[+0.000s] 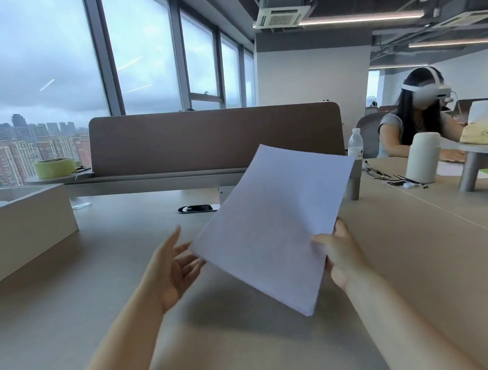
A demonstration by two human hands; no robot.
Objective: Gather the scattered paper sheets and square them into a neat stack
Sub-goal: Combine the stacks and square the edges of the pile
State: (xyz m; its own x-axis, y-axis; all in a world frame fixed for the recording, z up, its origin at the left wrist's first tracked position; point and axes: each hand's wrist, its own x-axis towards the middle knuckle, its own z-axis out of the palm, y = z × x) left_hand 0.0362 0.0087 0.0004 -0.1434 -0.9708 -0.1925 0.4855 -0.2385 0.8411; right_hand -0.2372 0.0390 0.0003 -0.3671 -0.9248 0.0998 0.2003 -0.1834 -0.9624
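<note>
Head view, near to far. Two bare forearms enter from 7 and 5 o'clock over a pale desk (73, 329).

The right hand (342, 260) pinches the paper sheets (272, 226) at their 4 o'clock edge, thumb on the upper face and the other fingers curled behind. The left hand (172, 268) is spread wide, fingers straight and apart, palm turned toward the sheets. Its fingertips reach their 8 o'clock edge, and contact cannot be confirmed.

The paper sheets are held clear of the desk, tilted, one corner pointing down at 6 o'clock and the opposite corner up at 12 o'clock. The visible face is blank white, and the number of sheets cannot be told.

At 9 o'clock stands an open beige box (21, 225). Just beyond the sheets, at 11 o'clock of them, a black cable port (193, 209) is set in the desk. Behind it runs a brown divider panel (204, 138), with a green tape roll (55, 168) at its 9 o'clock end.

At 2 o'clock stand a clear water bottle (355, 144), its label print too small to read, and a white flask (423, 157). Farther at 2 o'clock a seated person (413, 124) wears a white headset (431, 91). At 3 o'clock a yellow pack (485, 135) bears a printed motif that is not legible.
</note>
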